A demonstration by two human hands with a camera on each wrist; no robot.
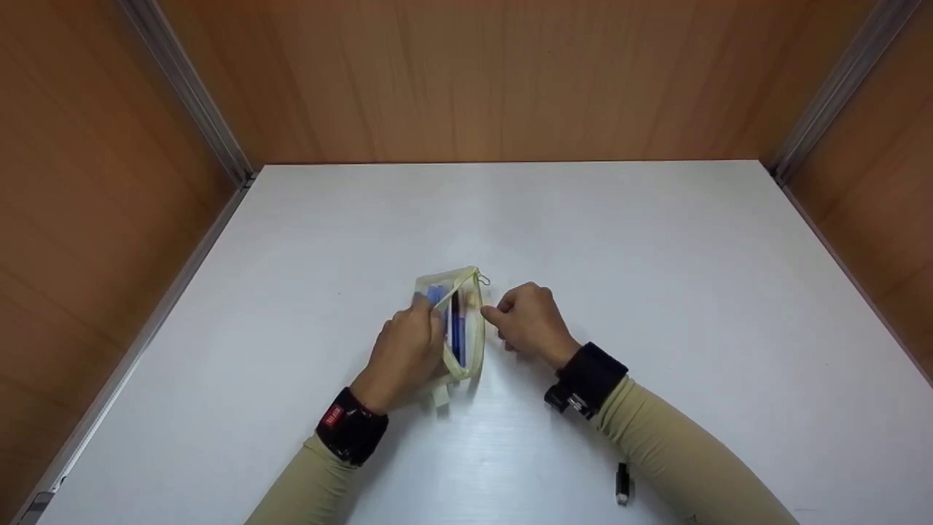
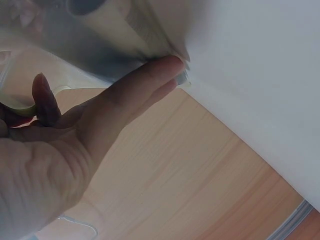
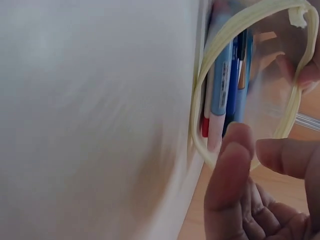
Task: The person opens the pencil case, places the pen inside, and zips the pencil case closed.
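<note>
Pencil case (image 1: pixel 458 324) at table (image 1: pixel 656 292) centre, long axis running away from the person, mouth open upward. Left hand (image 1: pixel 404 357) grips its left side; right hand (image 1: pixel 531 323) pinches its right rim.

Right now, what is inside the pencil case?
The open pencil case holds several pens, blue ones and one white with a red end. Its mesh side and the left hand hide their lower parts.
</note>
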